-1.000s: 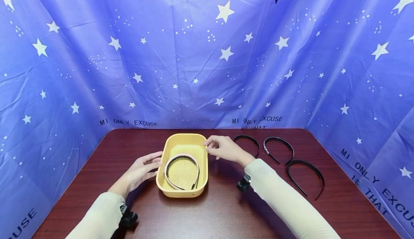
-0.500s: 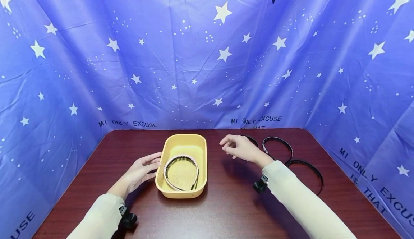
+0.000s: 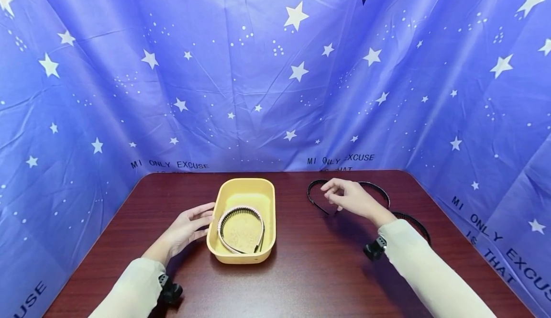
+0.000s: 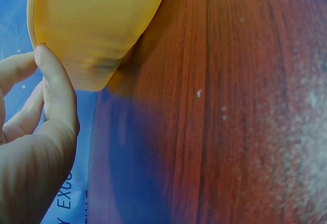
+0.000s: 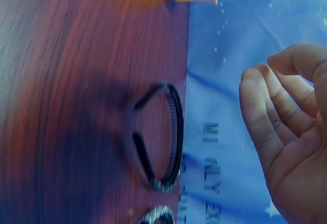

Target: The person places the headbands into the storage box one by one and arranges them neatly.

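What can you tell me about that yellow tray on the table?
The yellow tray is a shallow, rounded-corner rectangular tub that looks like smooth plastic. It sits flat on the dark red wooden table, its long side running away from the person. Inside lies one headband with a pale beaded rim and dark comb teeth, its open ends toward the near wall. The left hand rests against the tray's left outer wall with straight fingers.
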### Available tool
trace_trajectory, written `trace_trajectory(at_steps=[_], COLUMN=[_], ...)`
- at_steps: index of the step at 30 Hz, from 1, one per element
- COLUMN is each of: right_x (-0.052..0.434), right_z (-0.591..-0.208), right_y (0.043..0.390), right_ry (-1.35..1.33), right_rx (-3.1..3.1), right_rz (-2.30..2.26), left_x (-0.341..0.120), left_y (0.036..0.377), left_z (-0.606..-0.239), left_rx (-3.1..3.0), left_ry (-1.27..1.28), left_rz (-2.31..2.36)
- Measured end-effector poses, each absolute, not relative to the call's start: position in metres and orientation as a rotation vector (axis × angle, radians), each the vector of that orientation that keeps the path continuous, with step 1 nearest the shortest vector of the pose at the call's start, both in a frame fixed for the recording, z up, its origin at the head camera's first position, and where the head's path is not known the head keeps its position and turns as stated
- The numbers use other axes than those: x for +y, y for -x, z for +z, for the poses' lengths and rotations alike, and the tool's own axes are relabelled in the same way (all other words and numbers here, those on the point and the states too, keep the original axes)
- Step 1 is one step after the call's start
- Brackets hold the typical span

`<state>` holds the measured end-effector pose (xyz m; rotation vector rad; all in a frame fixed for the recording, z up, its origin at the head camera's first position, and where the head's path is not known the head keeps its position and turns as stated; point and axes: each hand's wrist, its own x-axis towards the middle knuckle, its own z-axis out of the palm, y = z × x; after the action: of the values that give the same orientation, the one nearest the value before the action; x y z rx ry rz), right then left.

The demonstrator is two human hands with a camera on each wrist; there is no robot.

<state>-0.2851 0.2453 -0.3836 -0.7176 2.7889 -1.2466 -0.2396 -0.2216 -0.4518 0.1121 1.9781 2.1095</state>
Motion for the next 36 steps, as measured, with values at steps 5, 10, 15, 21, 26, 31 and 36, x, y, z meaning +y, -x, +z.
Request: trace_trajectory(at_steps=[5, 10, 15, 21, 26, 31, 36], right_x=[0.271, 0.295, 0.314, 0.335, 0.35, 0.363, 0.378], right_z=[-0.383, -0.382, -0.384, -0.388, -0.392, -0.393, -0.396], right_y=[0.28, 0.275, 0.269, 0.262, 0.255, 0.248, 0.244], right_ry=[0.654, 0.605, 0.585, 0.534, 0.514, 0.478, 0.497], right_rx=[2.822, 2.859, 2.903, 2.936, 2.961, 2.986, 3.007], right_rz=[-1.213, -1.191, -1.198, -1.179, -1.148, -1.121, -1.123], left_x=[-0.221, -0.221, -0.221, -0.222, -0.223, -0.223, -0.223], left_y=[0.239, 0.241, 0.242, 0.241, 0.241, 0.24, 0.24], left_z=[-0.451, -0.451, -0.452, -0.452, -0.453, -0.452, -0.452], left_rx=[1.98, 1.983, 1.979, 1.98, 1.974, 1.979, 1.982], left_ry=[-0.112, -0.116, -0.126, -0.12, -0.115, -0.124, -0.132], left_rz=[2.107, 2.105, 2.104, 2.101, 2.105, 2.101, 2.099])
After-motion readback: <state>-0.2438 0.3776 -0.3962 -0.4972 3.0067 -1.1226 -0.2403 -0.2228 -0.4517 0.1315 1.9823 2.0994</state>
